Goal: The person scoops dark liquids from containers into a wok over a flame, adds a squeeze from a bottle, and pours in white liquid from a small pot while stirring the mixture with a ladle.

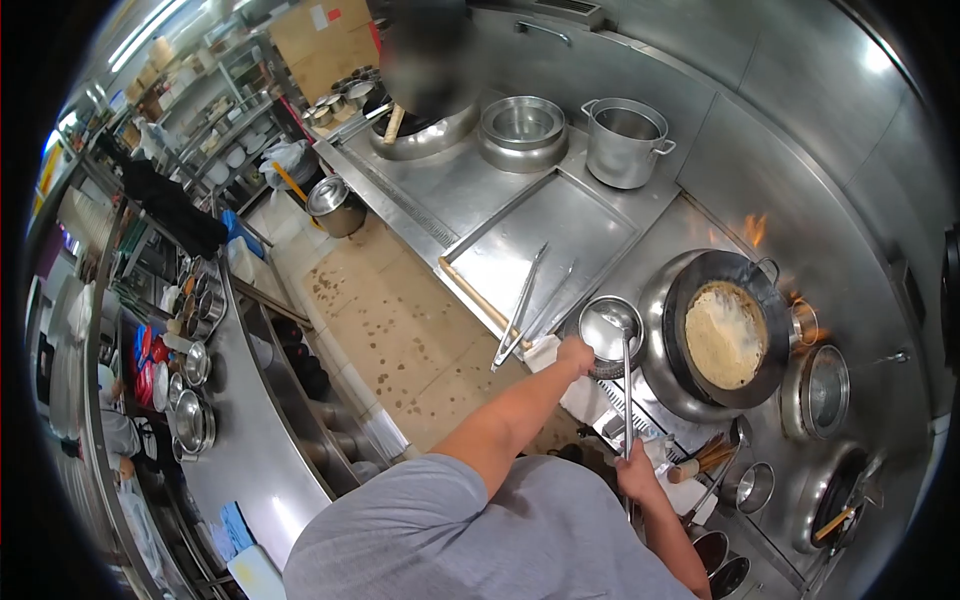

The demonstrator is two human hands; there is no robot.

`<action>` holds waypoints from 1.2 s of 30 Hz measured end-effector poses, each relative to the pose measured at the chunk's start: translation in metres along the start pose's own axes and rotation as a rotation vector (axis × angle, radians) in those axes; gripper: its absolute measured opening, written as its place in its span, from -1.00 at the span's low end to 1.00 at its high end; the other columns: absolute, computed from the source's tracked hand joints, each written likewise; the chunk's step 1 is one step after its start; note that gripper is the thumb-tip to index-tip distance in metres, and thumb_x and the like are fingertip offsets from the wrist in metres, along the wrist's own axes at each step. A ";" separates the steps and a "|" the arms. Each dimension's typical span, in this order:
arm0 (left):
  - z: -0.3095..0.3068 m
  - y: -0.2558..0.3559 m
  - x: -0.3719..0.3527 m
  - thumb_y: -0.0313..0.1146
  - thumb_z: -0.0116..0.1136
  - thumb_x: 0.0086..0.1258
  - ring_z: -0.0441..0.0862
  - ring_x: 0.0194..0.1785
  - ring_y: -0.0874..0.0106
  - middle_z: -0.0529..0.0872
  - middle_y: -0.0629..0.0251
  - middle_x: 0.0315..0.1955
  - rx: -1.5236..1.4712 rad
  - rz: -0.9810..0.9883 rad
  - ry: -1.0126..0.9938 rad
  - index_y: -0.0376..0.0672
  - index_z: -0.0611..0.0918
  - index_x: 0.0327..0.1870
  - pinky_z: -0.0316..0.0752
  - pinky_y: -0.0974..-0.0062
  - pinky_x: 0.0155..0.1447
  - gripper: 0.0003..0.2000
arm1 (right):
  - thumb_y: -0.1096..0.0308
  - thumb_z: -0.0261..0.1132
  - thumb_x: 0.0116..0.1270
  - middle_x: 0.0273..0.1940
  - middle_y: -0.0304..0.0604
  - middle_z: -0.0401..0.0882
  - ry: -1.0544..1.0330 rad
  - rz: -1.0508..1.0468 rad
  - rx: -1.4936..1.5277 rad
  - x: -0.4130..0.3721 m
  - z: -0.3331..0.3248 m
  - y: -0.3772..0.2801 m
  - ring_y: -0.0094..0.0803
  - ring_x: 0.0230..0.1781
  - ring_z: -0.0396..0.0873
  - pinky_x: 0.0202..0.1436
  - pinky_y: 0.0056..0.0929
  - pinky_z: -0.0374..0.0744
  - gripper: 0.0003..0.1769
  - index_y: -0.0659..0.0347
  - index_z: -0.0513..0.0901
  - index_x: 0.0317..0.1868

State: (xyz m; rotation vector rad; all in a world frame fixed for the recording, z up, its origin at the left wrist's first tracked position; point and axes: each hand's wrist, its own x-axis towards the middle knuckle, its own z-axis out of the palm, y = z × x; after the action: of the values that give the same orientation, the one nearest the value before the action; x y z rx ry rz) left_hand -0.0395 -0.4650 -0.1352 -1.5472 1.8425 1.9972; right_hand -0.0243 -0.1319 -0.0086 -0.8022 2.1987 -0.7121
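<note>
My left hand (pixel 574 358) is closed at the near-left rim of a round metal bowl (pixel 603 334), which sits over a dark round container. My right hand (pixel 637 474) is wrapped round the long metal handle of a ladle (pixel 628 395), whose far end reaches into the bowl. To the right, a black wok (pixel 690 275) on the burner holds a pale, foamy, beige liquid (pixel 722 345). Flames (pixel 756 229) show behind the wok. A white cloth (pixel 578 392) lies beneath my left forearm.
Metal tongs (pixel 527 295) lie across the steel counter's edge, left of the bowl. A tall two-handled pot (pixel 627 150) stands farther back. Utensils with wooden handles (pixel 703 460) and a small metal pot (pixel 754 487) are at the near right. A blurred person (pixel 425 50) stands at the back.
</note>
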 end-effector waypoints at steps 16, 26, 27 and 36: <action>-0.007 -0.008 0.030 -0.46 0.26 0.49 0.86 -0.41 0.17 0.88 -0.03 -0.34 -0.146 -0.010 -0.045 -0.32 0.81 -0.21 0.74 0.16 -0.40 -0.86 | 0.42 0.29 0.59 -0.43 -0.39 0.33 -0.467 0.471 1.217 -0.036 -0.036 -0.050 -0.58 -0.58 0.29 -0.57 -0.51 0.34 -0.65 0.08 0.51 0.31; -0.034 0.014 -0.007 -0.52 0.09 0.59 0.81 -0.01 0.14 0.72 0.07 -0.05 -0.352 -0.154 -0.229 -0.04 0.38 0.14 0.76 0.04 0.04 -0.76 | 0.31 0.00 0.81 -0.40 -0.40 0.30 -0.949 0.253 2.203 -0.017 -0.021 -0.042 -0.69 -0.57 0.28 -0.52 -0.59 0.37 -0.60 0.16 0.47 0.51; -0.035 0.016 -0.008 -0.51 0.09 0.60 0.81 -0.01 0.16 0.72 0.08 -0.05 -0.370 -0.154 -0.227 -0.05 0.39 0.11 0.77 0.05 0.06 -0.80 | 0.32 -0.07 0.83 -0.38 -0.38 0.32 -0.950 0.192 2.213 -0.019 -0.020 -0.048 -0.69 -0.57 0.29 -0.52 -0.60 0.38 -0.59 0.18 0.45 0.53; -0.031 0.012 -0.001 -0.53 0.05 0.51 0.76 -0.30 0.29 0.72 0.14 -0.26 -0.375 -0.104 -0.215 -0.11 0.45 0.01 0.77 0.16 -0.20 -0.85 | 0.40 0.03 0.77 -0.43 -0.38 0.27 -0.676 0.174 1.968 -0.041 -0.027 -0.066 -0.72 -0.61 0.20 -0.61 -0.59 0.31 -0.56 0.23 0.39 0.56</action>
State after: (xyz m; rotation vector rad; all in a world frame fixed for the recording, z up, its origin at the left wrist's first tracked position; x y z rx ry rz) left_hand -0.0264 -0.4914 -0.1197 -1.3922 1.3410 2.4491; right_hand 0.0018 -0.1393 0.0692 0.2398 0.2885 -1.6067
